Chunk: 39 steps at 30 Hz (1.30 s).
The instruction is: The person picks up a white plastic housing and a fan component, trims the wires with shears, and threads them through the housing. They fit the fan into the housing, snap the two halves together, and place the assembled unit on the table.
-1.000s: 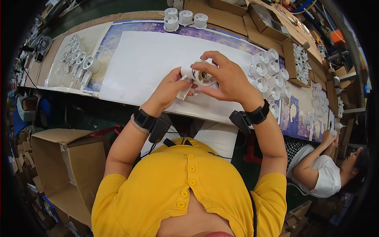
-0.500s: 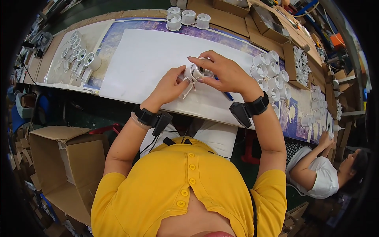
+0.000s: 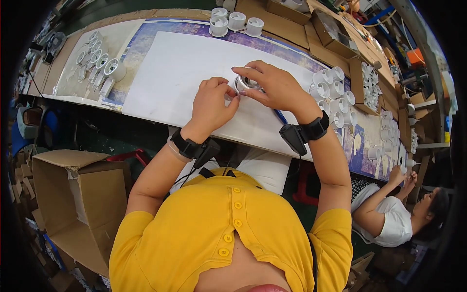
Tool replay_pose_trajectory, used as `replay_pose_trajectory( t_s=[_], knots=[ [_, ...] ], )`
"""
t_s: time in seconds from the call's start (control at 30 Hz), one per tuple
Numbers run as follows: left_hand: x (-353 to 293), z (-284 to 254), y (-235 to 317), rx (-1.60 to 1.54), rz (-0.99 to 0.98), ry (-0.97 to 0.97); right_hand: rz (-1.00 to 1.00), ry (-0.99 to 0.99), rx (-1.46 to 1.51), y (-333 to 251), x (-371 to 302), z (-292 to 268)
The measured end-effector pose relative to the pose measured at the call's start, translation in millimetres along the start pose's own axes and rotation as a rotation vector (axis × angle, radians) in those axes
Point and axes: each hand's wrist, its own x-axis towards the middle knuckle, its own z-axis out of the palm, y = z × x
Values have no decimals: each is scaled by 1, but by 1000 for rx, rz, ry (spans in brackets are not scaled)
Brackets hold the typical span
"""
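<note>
A white round cup-shaped housing (image 3: pixel 240 84) is held above the white sheet (image 3: pixel 170 73), with dark and shiny parts visible in its mouth. My right hand (image 3: pixel 275 87) grips it, fingers and thumb curved round its rim. Close against its left side is my left hand (image 3: pixel 214 104), thumb and fingertips pinched together. Whatever lies between those fingertips is too small or too hidden to name. By my right wrist a slim blue tool (image 3: pixel 280 117) rests on the table, partly covered by the arm.
Similar white housings stand in groups: several with dangling parts (image 3: pixel 115 70) at left, several at the back (image 3: pixel 237 21), several at right (image 3: pixel 336 90). Beyond the right group is a cardboard box of small white parts (image 3: pixel 370 85). A co-worker (image 3: pixel 389 214) sits far right. An open carton (image 3: pixel 73 194) stands lower left.
My left hand has turned and its fingertips have closed together beside the housing. A white strip that hung below the housing is now out of sight. The co-worker's hands have shifted.
</note>
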Motion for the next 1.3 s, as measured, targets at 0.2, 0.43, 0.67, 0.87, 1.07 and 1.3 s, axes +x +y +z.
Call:
replay_pose_trajectory(
  t_s=[0.2,0.43,0.67,0.87,1.07,1.3],
  knots=[
    [0,-2,-1,-10,-6,-45,-67,30,-12,3,1,0],
    [-1,-4,-5,1,104,-50,-168,-94,42,6,8,-13],
    [-3,-4,-7,-13,191,-42,-137,-300,47,1,23,-26],
    [-7,-4,-8,-46,236,-8,-117,-390,47,-1,29,-30],
    [-8,-13,-10,-76,185,-158,-157,-385,16,-1,30,-26],
    [-8,-20,-14,-117,221,-240,-139,-416,24,2,33,-15]
  ],
)
